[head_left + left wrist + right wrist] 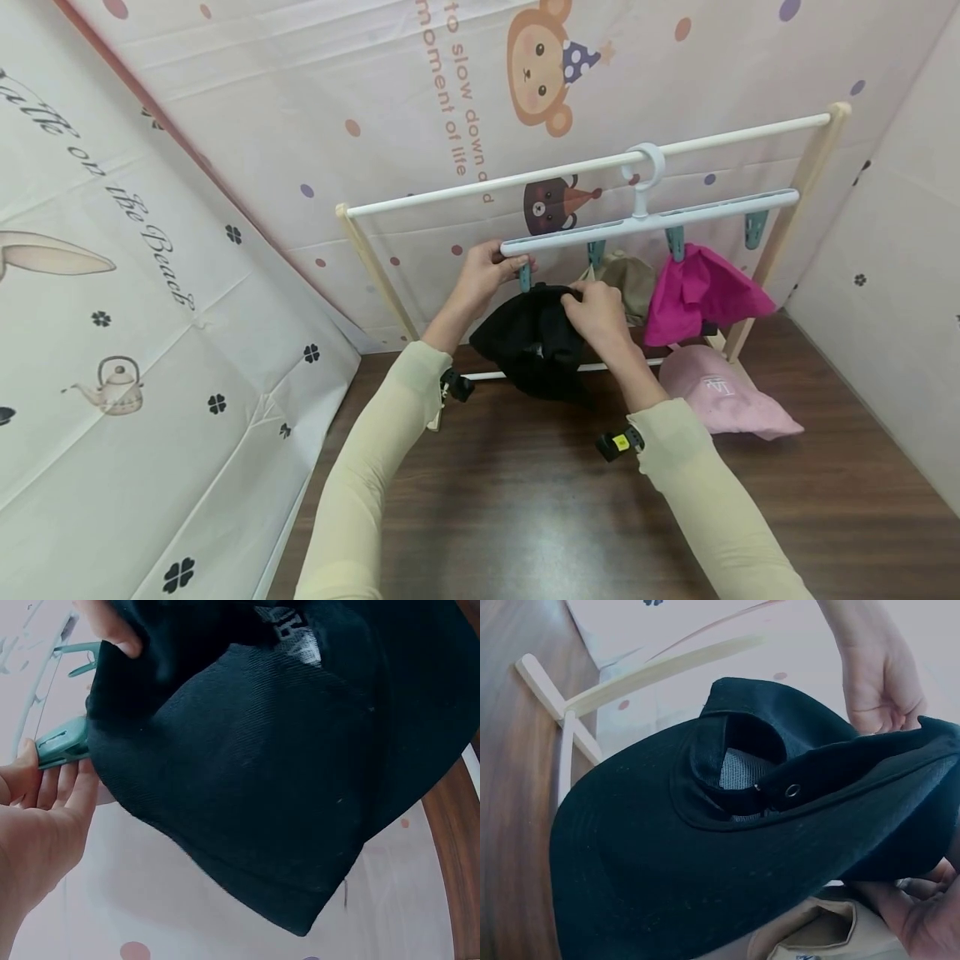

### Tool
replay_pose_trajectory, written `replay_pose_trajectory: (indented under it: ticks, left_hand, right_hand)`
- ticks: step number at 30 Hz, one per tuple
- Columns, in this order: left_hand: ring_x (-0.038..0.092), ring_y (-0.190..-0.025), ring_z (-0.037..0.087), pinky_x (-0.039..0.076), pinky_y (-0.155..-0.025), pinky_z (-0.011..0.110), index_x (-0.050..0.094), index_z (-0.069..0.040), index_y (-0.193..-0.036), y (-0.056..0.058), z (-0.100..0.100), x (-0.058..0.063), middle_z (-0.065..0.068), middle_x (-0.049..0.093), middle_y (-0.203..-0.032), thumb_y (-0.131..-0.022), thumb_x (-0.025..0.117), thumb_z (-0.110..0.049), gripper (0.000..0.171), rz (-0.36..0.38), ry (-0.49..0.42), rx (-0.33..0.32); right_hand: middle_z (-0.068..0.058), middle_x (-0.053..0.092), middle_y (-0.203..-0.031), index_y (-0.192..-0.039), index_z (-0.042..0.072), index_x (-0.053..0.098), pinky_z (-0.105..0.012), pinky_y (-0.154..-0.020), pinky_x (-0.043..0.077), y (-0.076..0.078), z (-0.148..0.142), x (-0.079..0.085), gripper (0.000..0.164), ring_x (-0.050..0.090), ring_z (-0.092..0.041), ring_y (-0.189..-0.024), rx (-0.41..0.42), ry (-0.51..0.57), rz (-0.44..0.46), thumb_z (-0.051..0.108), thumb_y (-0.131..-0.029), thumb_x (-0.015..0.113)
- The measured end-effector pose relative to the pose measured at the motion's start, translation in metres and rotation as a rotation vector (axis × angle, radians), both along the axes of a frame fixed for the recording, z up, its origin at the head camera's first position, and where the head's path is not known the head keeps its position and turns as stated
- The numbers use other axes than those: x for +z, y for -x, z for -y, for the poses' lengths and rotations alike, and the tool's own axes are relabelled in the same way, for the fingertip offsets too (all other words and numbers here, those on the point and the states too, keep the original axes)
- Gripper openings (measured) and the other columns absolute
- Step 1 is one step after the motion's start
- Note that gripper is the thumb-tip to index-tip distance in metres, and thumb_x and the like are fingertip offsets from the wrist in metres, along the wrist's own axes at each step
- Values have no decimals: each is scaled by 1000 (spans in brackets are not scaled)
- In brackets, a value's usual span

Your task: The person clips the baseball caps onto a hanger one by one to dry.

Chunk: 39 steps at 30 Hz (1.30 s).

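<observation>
A black cap [517, 337] hangs below the left end of a pale clip hanger [570, 237], its top edge at a teal clip [66, 742]. My left hand [480, 275] pinches that clip between thumb and fingers. With my right hand [600, 312] I grip the upper right edge of the black cap. In the right wrist view the cap's brim [637, 862] faces the camera, with its back strap and opening showing. Close behind my right hand hangs a beige cap [633, 283] under another clip [596, 252].
A magenta cap [697, 292] hangs from a third clip [676, 243]. The clip at the far right [755, 229] holds nothing. The hanger hooks over the white bar [480, 186] of a wooden rack. A light pink cap [720, 392] lies at the rack's right foot.
</observation>
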<state>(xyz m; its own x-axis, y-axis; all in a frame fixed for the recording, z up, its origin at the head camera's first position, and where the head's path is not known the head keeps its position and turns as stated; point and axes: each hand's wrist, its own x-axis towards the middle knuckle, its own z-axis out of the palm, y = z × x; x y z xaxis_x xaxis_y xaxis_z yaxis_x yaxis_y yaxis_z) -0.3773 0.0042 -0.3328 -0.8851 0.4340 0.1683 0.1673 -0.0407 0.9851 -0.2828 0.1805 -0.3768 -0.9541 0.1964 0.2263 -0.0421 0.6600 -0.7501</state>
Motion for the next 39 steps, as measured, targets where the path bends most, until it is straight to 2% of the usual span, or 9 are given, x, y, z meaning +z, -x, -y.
replay_pose_trajectory:
  ticks: [2, 7, 12, 18, 22, 25, 29, 34, 39]
  left_hand:
    - [75, -95, 24, 59, -90, 36, 64, 8, -114, 0, 1, 0, 23, 73, -106, -98, 66, -4, 20, -6, -5, -11]
    - [75, -99, 26, 59, -91, 36, 63, 8, -115, 1, 2, 0, 23, 72, -107, -99, 64, -5, 20, -14, -15, -29]
    - [75, -97, 25, 59, -91, 36, 64, 7, -113, 1, 1, -2, 22, 73, -105, -98, 65, -4, 19, -19, -23, -29]
    - [75, -96, 24, 59, -90, 36, 64, 6, -113, -1, -1, -4, 23, 73, -107, -98, 66, -5, 19, -30, -15, -7]
    - [75, -97, 24, 59, -90, 35, 63, 6, -115, -1, -2, -6, 23, 72, -108, -98, 67, -5, 21, -48, -12, 11]
    - [74, -100, 28, 59, -91, 36, 61, 8, -117, 0, -3, -7, 25, 71, -111, -98, 66, -3, 22, -69, -32, 11]
    - [73, -103, 32, 58, -94, 37, 59, 8, -122, 0, -1, -7, 27, 69, -115, -99, 64, -2, 25, -79, -58, 15]
    - [74, -101, 27, 57, -95, 38, 58, 7, -123, 2, 0, -9, 27, 69, -116, -99, 64, -3, 26, -63, -69, 10]
    - [74, -102, 26, 57, -95, 37, 59, 6, -124, 3, 0, -11, 26, 69, -116, -100, 63, -6, 26, -54, -74, -27]
  right_hand:
    - [-22, 75, -96, -129, 0, 68, -32, -55, 46, 0, 1, 2, 36, 60, -25, -58, -9, 4, 2, 20, -103, 53]
    - [-22, 74, -109, -129, 1, 69, -40, -66, 54, 0, 2, 6, 37, 68, -32, -77, -28, 4, 25, 22, -103, 52]
    - [-23, 73, -108, -123, 1, 71, -49, -78, 56, 4, 3, 7, 38, 67, -37, -89, -65, -22, 31, 26, -103, 51]
    - [-24, 72, -110, -118, 0, 73, -54, -87, 54, 7, 2, 6, 40, 65, -41, -97, -100, -48, 35, 29, -103, 50]
    - [-23, 71, -112, -117, 1, 72, -54, -87, 54, 7, 1, 7, 39, 65, -41, -98, -87, -45, 35, 30, -104, 50]
    - [-22, 72, -112, -115, 1, 73, -53, -85, 54, 5, 0, 9, 37, 65, -40, -98, -60, -33, -4, 29, -104, 52]
    - [-21, 73, -101, -106, 1, 74, -47, -76, 53, 2, 1, 12, 33, 66, -37, -90, -2, -50, -84, 30, -104, 59]
    - [-16, 72, -85, -96, 3, 73, -41, -68, 47, 1, 0, 10, 32, 64, -32, -78, 56, -80, -147, 32, -103, 62]
    - [-14, 71, -82, -95, 5, 73, -38, -66, 45, 1, -2, 6, 30, 62, -29, -74, 78, -50, -210, 32, -104, 61]
